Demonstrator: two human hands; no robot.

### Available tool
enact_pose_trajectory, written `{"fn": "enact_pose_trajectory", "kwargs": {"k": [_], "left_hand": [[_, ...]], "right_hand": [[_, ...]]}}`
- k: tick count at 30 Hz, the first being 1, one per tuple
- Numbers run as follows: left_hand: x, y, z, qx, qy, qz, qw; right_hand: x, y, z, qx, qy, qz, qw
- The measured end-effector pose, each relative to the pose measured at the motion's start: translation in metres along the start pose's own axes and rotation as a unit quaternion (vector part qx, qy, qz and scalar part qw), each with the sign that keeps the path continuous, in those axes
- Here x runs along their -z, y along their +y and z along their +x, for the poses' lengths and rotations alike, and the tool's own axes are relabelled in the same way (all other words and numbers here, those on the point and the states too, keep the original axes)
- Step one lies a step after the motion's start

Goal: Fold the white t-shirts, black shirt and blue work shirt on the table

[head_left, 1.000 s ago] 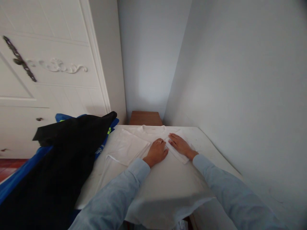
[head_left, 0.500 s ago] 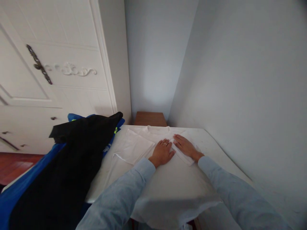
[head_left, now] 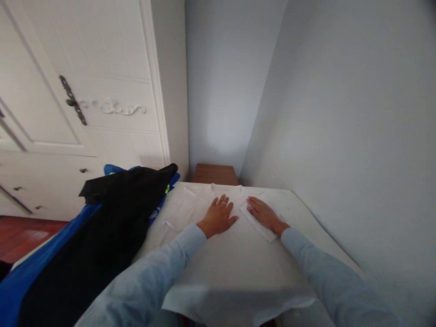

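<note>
A white T-shirt [head_left: 238,259] lies spread on the white table, its collar toward the far edge and its hem hanging over the near edge. My left hand [head_left: 218,217] is flat on the shirt's upper middle, fingers spread, a ring on one finger. On the right side, my right hand [head_left: 264,214] rests with extended fingers on the sleeve, which is folded inward over the shirt body. The left sleeve lies out flat toward the dark clothes. Neither hand grips any cloth.
Black clothing [head_left: 112,227] and blue clothing [head_left: 64,247] are heaped along the table's left side. A white wardrobe [head_left: 119,59] stands behind them. Beyond the table [head_left: 299,218] is a brown wooden piece [head_left: 215,174]. A grey wall [head_left: 357,113] runs along the right.
My left hand has slid left across the shirt, away from my right hand. My right hand stays on the folded sleeve. The whole view has shifted slightly.
</note>
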State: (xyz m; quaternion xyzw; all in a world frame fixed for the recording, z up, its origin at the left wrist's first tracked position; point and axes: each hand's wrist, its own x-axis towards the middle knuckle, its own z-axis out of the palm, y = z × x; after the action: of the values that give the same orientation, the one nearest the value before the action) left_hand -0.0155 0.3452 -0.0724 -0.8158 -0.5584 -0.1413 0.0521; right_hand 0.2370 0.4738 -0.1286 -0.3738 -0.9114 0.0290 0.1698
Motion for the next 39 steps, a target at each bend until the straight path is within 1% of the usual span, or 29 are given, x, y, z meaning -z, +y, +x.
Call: {"fn": "enact_pose_trajectory", "kwargs": {"k": [2, 5, 8, 11, 15, 17, 19, 21, 23, 24, 26, 27, 29, 31, 33, 35, 37, 39], "left_hand": [[0.003, -0.022, -0.005, 0.042, -0.018, 0.019, 0.999], [0.0, -0.054, -0.015, 0.091, -0.062, 0.024, 0.994], [-0.005, -0.072, -0.023, 0.091, -0.076, 0.009, 0.993], [-0.007, -0.078, -0.024, 0.075, -0.086, -0.012, 0.993], [0.002, -0.083, -0.018, 0.078, -0.105, -0.05, 0.99], [0.012, -0.085, -0.019, 0.092, -0.092, -0.073, 0.989], [0.025, -0.084, -0.03, 0.113, -0.057, -0.085, 0.988], [0.037, -0.076, -0.052, 0.138, -0.018, -0.083, 0.987], [0.045, -0.063, -0.086, 0.155, 0.017, -0.074, 0.985], [0.046, -0.054, -0.105, 0.158, 0.035, -0.068, 0.984], [0.043, -0.036, -0.146, 0.152, 0.075, -0.056, 0.984], [0.04, -0.028, -0.165, 0.149, 0.084, -0.044, 0.984], [0.031, -0.016, -0.198, 0.15, 0.074, -0.01, 0.986], [0.024, -0.011, -0.221, 0.14, 0.063, 0.029, 0.988], [0.022, -0.013, -0.233, 0.122, 0.065, 0.06, 0.989], [0.022, -0.019, -0.236, 0.101, 0.077, 0.078, 0.989], [0.022, -0.027, -0.235, 0.078, 0.092, 0.084, 0.989], [0.021, -0.032, -0.232, 0.064, 0.114, 0.083, 0.988]], "right_hand": [[0.0, 0.001, 0.001, 0.006, -0.002, -0.003, 1.0], [0.0, 0.003, 0.001, 0.014, -0.008, -0.012, 1.0], [-0.002, 0.007, 0.001, 0.018, -0.009, -0.018, 1.0], [-0.001, 0.01, 0.007, 0.023, -0.012, -0.023, 0.999], [0.011, 0.005, 0.026, 0.007, -0.064, -0.05, 0.997], [0.021, -0.005, 0.032, 0.0, -0.084, -0.057, 0.995], [0.03, -0.021, 0.028, -0.004, -0.076, -0.049, 0.996], [0.038, -0.044, 0.009, -0.006, -0.046, -0.021, 0.999], [0.041, -0.07, -0.023, 0.007, -0.017, 0.017, 1.0], [0.041, -0.084, -0.042, 0.025, -0.014, 0.031, 0.999], [0.039, -0.107, -0.082, 0.065, -0.032, 0.042, 0.996], [0.038, -0.115, -0.101, 0.076, -0.044, 0.04, 0.995], [0.036, -0.124, -0.133, 0.072, -0.056, 0.033, 0.995], [0.038, -0.119, -0.157, 0.048, -0.052, 0.023, 0.997], [0.042, -0.104, -0.176, 0.024, -0.043, 0.012, 0.999], [0.047, -0.083, -0.191, 0.002, -0.031, 0.001, 1.0], [0.052, -0.062, -0.205, -0.024, -0.012, -0.01, 1.0], [0.056, -0.046, -0.218, -0.055, 0.007, -0.019, 0.998]]}}
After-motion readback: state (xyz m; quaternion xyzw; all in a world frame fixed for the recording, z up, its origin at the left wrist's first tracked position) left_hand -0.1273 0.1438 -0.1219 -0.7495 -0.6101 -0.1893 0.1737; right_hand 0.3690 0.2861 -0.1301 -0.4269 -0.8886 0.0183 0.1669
